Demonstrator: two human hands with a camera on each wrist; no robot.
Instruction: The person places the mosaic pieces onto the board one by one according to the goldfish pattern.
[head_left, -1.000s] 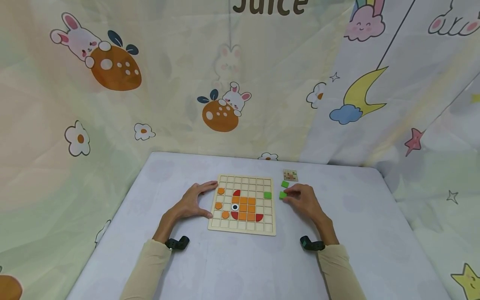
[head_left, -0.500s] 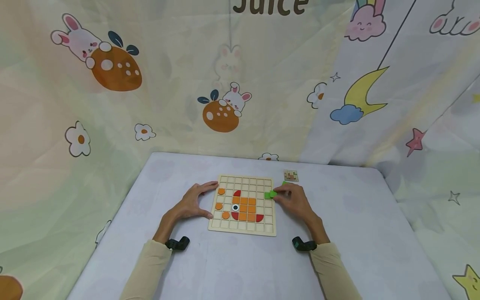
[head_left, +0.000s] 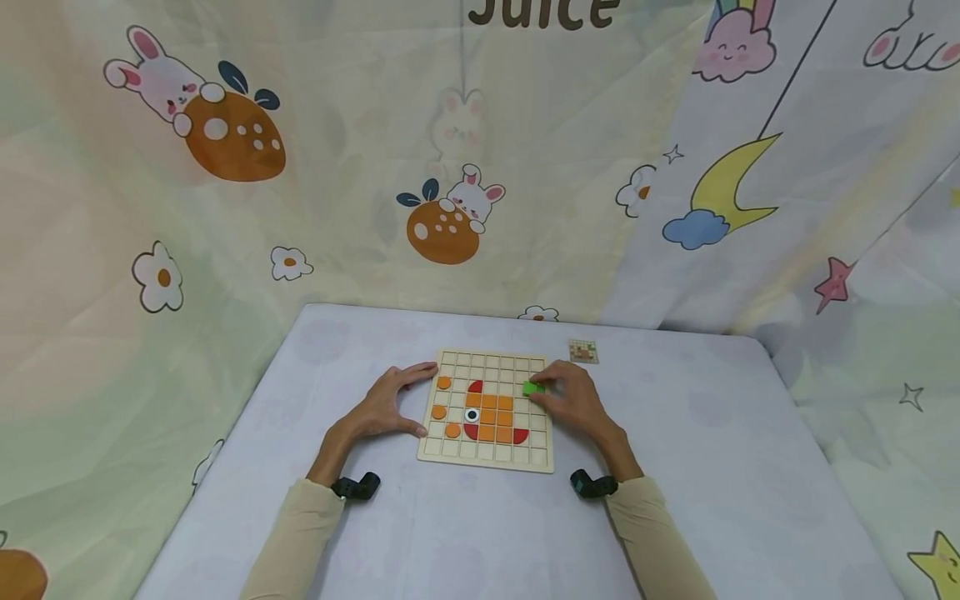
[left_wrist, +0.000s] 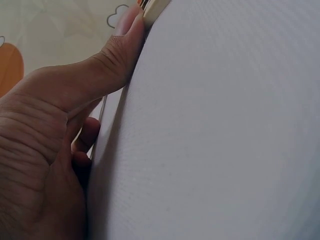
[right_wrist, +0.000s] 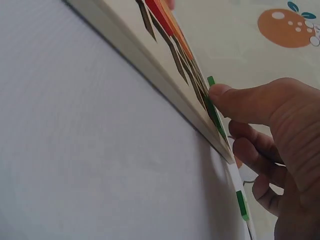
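Note:
A wooden grid board (head_left: 450, 446) lies on the table. My left hand (head_left: 382, 406) rests against its left edge, fingers and thumb spread apart. My right hand (head_left: 573, 398) pinches a green square tile (right_wrist: 210, 80) over the board's right side. Beneath that, another green tile (right_wrist: 217, 121) sits on the board, largely hidden in the head view. A third green tile (right_wrist: 242, 205) lies on the table by my right fingers, hidden in the head view. Orange square tiles (head_left: 487, 417), red quarter-round tiles (head_left: 520, 436), an eye tile (head_left: 472, 415) and orange discs (head_left: 445, 383) fill some cells.
A small pattern card (head_left: 583, 351) lies beyond the board's upper right corner. The white cloth-covered table (head_left: 480, 533) meets a printed curtain (head_left: 337, 167) at the back.
My right hand has carried a green tile leftward from the table to above the board's right side, near the green tile there. The left hand stays at the board's edge.

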